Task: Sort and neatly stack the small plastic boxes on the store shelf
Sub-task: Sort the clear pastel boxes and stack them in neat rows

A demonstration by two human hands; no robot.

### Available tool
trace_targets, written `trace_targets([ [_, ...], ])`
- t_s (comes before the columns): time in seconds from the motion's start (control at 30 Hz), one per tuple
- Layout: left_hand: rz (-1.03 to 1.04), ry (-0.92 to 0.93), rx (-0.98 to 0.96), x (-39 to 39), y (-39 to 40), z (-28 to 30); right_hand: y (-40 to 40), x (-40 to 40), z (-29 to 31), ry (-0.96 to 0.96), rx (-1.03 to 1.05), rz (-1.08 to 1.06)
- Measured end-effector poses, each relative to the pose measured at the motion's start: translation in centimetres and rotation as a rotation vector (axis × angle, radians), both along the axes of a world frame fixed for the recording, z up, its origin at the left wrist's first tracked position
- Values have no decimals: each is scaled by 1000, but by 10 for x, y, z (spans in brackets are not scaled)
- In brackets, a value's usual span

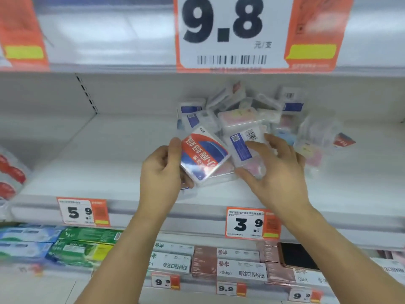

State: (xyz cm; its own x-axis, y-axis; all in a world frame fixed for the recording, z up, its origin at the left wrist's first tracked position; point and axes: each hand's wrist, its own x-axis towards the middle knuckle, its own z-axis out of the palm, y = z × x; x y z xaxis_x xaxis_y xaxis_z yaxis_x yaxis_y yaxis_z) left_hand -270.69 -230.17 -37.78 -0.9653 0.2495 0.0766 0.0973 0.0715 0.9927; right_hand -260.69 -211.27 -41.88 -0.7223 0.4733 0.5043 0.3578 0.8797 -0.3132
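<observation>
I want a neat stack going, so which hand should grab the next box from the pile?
Probably the right hand. It is open and already over the blue-label box at the pile's near edge. The left hand is busy holding the red-label box.

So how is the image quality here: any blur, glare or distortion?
Head view: even light, soft throughout; the jumbled boxes and right hand smear, glare streaks the red box in the left hand, shelf edge bows slightly.
</observation>
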Motion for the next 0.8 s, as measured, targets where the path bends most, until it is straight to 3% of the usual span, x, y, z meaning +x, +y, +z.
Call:
trace_targets([
  [0.37,-202,-149,-50,16,-3,2,6,-3,15,131,44,53],
  [0.53,-426,-216,-89,10,-11,6,2,-14,40,-187,-84,167],
  [0.6,-473,-228,-66,5,-16,4,3,-20,41,-374,-2,218],
  [0.67,-533,-225,-18,3,-20,2,3,-21,38,-434,76,186],
  [0.8,-593,-95,-117,-1,-27,3,-4,-19,28,-171,42,214],
])
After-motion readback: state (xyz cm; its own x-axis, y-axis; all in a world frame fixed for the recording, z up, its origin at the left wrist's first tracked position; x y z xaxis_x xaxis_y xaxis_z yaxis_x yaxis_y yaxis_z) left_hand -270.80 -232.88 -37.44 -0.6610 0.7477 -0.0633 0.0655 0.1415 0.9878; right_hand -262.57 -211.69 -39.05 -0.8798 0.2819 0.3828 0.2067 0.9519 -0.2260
